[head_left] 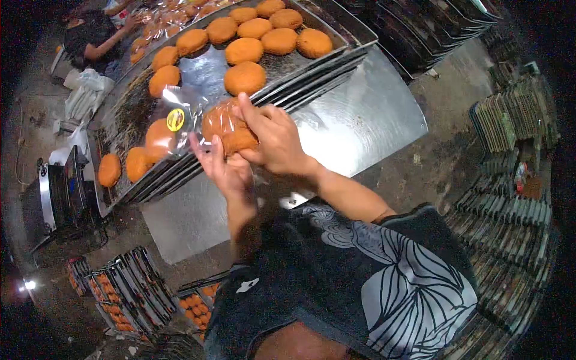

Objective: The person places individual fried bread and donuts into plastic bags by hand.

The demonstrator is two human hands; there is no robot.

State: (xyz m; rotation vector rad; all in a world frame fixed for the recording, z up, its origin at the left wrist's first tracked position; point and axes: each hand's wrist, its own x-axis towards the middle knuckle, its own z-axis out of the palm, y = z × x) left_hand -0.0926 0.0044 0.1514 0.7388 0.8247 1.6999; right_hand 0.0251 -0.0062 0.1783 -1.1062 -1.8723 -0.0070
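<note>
Over the edge of the tray, both hands are around round orange-brown buns [221, 124] under shiny clear film. A clear plastic bag [191, 114] with a yellow round label spreads out to their left. My right hand [273, 135] grips the buns from the right, thumb on top. My left hand [227, 174] supports the film and buns from below, its fingers bent against the bag. How far the buns sit inside the bag cannot be made out. More loose buns [245, 78] lie on the metal tray [207, 71] just beyond.
The tray tops a stack of trays [312, 78] on a shiny metal table [378, 114]. Racks with bun-filled trays [114, 294] stand lower left. Stacked trays [504, 210] line the right side. Another person [90, 45] works at upper left near wrapped buns [171, 21].
</note>
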